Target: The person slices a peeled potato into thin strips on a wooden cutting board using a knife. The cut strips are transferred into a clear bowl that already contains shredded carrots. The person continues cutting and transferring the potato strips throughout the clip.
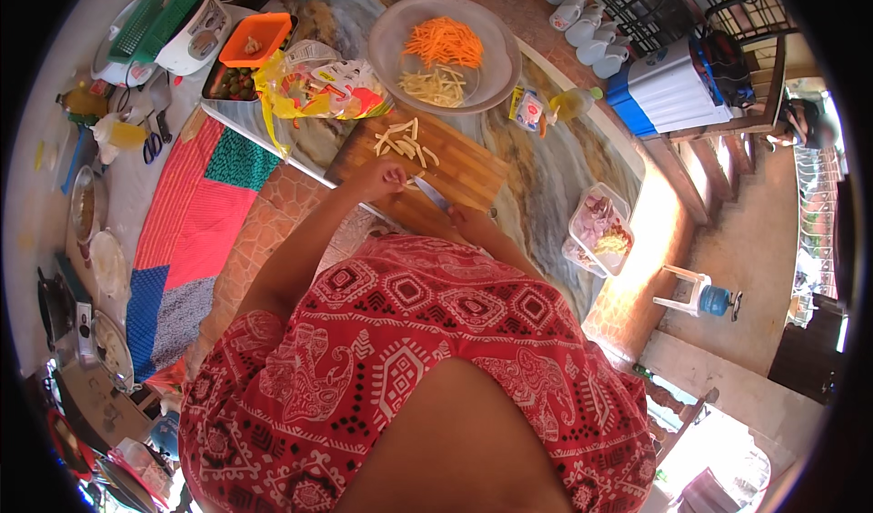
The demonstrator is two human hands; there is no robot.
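A wooden cutting board (470, 165) lies on the marbled tabletop, close to my body. My right hand (467, 220) grips a knife (431, 192) whose blade points up and left over the board. Close to the blade's tip is my left hand (383, 177), its fingers curled; whether they pinch a piece is too small to tell. Pale cut sticks (404, 141) lie in a loose heap on the board beyond my hands. Behind the board, a large round basin (501, 90) holds shredded orange strips (445, 41), likely carrot, and a pile of pale strips (433, 86).
Left of the basin are a yellow plastic bag (320, 90) and an orange tray (256, 39). To its right stand a small pack (528, 110) and a bottle (573, 102). A plastic container (600, 230) of chopped food sits near the right edge. Scissors (152, 148) lie far left.
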